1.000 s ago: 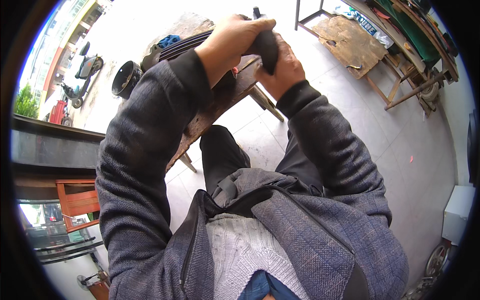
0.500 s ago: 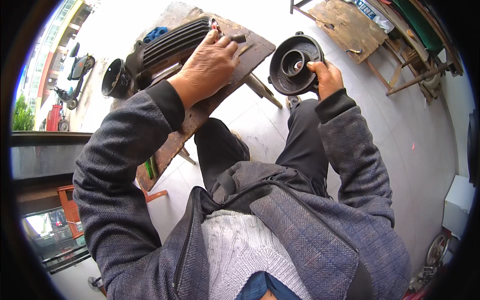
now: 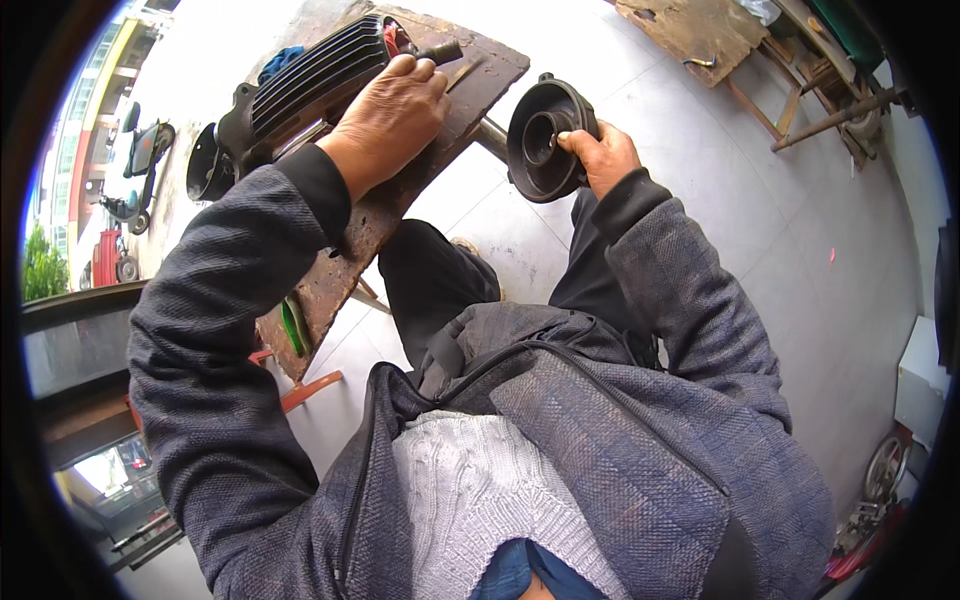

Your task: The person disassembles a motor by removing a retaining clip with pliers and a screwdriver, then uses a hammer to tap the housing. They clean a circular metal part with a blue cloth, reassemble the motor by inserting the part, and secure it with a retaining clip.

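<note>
A dark finned electric motor (image 3: pixel 318 85) lies on its side on the worn wooden bench (image 3: pixel 495 62). Its right end is uncovered; reddish windings (image 3: pixel 398 38) show inside and a shaft (image 3: pixel 440 51) sticks out. My left hand (image 3: pixel 390 122) has its fingers curled against the motor's near side, close to that end. In my right hand (image 3: pixel 605 158) is a round black motor end cover (image 3: pixel 545 182), held by the rim off the bench's right edge. The thumb reaches toward its inner ring, and the hollow side is turned toward the motor. My right fingers are partly hidden behind the cover.
A blue cloth (image 3: pixel 281 63) lies behind the motor. Green-handled pliers or a similar tool (image 3: pixel 291 325) rest at the bench's near end. A low wooden table (image 3: pixel 700 35) stands at the far right. Outside on the left is a parked scooter (image 3: pixel 150 165).
My right hand has brought the end cover left, nearer the bench, and turned its hollow face more toward the motor. The left hand stays at the motor's end. The view has shifted slightly.
</note>
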`<state>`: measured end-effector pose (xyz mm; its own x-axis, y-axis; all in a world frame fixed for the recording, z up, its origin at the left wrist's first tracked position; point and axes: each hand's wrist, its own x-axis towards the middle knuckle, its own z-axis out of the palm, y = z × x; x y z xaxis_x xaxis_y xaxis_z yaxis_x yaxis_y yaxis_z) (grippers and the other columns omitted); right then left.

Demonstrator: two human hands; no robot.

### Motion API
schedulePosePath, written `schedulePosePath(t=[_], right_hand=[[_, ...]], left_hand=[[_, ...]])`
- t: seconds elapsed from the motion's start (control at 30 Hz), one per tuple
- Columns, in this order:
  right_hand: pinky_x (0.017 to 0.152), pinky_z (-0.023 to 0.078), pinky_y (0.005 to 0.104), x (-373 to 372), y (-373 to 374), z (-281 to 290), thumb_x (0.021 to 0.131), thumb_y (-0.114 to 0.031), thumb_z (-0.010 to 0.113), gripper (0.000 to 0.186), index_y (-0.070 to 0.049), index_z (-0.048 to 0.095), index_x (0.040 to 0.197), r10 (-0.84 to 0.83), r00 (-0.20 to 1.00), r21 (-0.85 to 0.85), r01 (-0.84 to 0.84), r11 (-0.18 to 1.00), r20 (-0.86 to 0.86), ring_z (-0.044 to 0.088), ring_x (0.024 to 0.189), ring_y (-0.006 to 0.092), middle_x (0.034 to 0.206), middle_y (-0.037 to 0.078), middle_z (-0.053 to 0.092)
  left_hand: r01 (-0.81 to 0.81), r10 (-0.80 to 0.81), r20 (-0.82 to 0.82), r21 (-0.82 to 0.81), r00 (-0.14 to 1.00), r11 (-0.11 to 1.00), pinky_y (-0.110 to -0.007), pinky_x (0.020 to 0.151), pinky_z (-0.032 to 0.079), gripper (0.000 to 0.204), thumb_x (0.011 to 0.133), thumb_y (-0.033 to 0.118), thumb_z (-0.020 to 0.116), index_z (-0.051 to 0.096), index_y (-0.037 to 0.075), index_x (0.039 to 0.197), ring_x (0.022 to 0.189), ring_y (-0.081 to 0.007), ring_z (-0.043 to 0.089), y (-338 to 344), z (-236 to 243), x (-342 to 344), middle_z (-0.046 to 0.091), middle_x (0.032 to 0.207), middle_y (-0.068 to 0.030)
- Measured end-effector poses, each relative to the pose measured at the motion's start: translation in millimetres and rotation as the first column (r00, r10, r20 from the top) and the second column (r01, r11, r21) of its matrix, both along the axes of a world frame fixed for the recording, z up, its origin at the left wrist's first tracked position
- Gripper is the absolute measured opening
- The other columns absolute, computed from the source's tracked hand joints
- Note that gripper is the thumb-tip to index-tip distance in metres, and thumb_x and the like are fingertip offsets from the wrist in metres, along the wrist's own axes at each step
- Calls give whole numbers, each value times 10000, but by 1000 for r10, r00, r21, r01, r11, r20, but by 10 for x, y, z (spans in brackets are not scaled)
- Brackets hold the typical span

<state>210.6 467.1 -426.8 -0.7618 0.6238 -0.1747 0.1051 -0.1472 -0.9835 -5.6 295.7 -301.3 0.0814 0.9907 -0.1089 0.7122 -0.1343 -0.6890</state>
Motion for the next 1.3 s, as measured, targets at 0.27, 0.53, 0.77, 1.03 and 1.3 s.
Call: schedulePosePath(t=[0.27,0.53,0.77,1.03,1.3], right_hand=[[819,642,346,113,-216,8,933,-263,728,461,110,674,1199,44,999,-19,-44,999,4,772,874,249,1008,205,769],[847,645,347,8,-784,109,902,-425,866,732,131,589,1289,71,996,-134,-79,988,-60,768,918,241,1058,214,748],[846,642,346,-176,-911,459,898,-456,871,706,117,627,1230,124,986,-83,-133,988,-111,764,915,223,1005,172,750],[804,667,348,-233,-1248,606,881,-451,890,768,135,574,1262,112,994,-208,-106,972,17,777,891,233,1032,191,744],[880,665,422,-384,-1569,1002,975,-341,799,590,95,598,1317,124,989,-143,-112,983,82,785,955,270,1094,182,746]], left_hand=[[144,-123,147,-137,981,980,-293,1077,438,226,811,117,718,737,79,1034,1101,-177,593,-652,345,177,633,1019,-29],[252,-220,256,-101,941,962,-350,1202,416,290,726,100,738,701,53,1009,1166,-212,587,-940,363,117,610,1063,-58],[319,-287,177,-196,942,927,-262,1112,439,220,813,128,744,781,114,1030,1119,-146,594,-948,462,89,658,1035,24],[397,-352,308,-93,884,913,-334,1165,448,196,727,133,736,760,104,919,1160,-180,605,-1355,422,36,663,1064,3],[-6,-212,559,363,802,932,-518,1332,231,1186,582,321,995,419,177,1608,1588,-347,327,-1692,480,-478,383,1691,-140]])
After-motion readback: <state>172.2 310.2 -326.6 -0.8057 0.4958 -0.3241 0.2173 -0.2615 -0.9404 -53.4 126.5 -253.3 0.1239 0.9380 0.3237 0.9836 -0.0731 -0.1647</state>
